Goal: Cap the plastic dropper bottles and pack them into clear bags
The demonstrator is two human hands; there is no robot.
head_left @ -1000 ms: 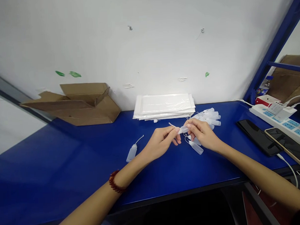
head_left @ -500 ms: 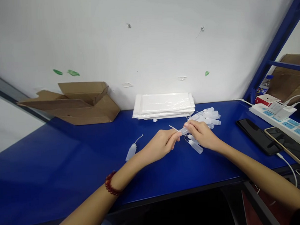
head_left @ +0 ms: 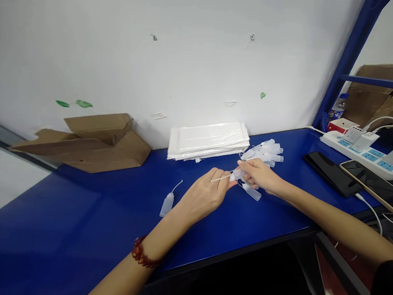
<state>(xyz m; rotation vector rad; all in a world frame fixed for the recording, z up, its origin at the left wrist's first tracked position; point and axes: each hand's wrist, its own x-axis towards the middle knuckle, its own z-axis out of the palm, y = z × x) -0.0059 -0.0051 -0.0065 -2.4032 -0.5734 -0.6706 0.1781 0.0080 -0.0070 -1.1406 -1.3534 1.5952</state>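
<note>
Because its walls look thin and cloudy, the small bottle [head_left: 238,174] should be very light and a little soft, likely to dent under a hard squeeze rather than break, and its smooth plastic may slide between dry fingertips. It probably handles best by the sides of its body near the shoulder, leaving free the thin tube [head_left: 220,178], which looks the easiest part to bend. It is milky and translucent, with a whiter neck from which that pale tube runs leftward across the fingers of the left hand [head_left: 204,192]. Bottle and hands are above the tabletop [head_left: 106,236], right of its middle, between the front and rear edges. The right hand [head_left: 263,176] grips the bottle's body, thumb on top; the left hand's fingers are curled at the neck, but their tips are mostly hidden, so I cannot tell how firmly they pinch. Just beneath the hands, toward the front edge, lies a similar bottle [head_left: 252,192]; behind the right hand is a heap of bottles [head_left: 272,152], near the rear edge. Another single bottle [head_left: 167,204] lies left of the left wrist. Along the rear edge rest a stack of white packets [head_left: 209,140] and, toward the rear left corner, an open cardboard box [head_left: 119,152].
</note>
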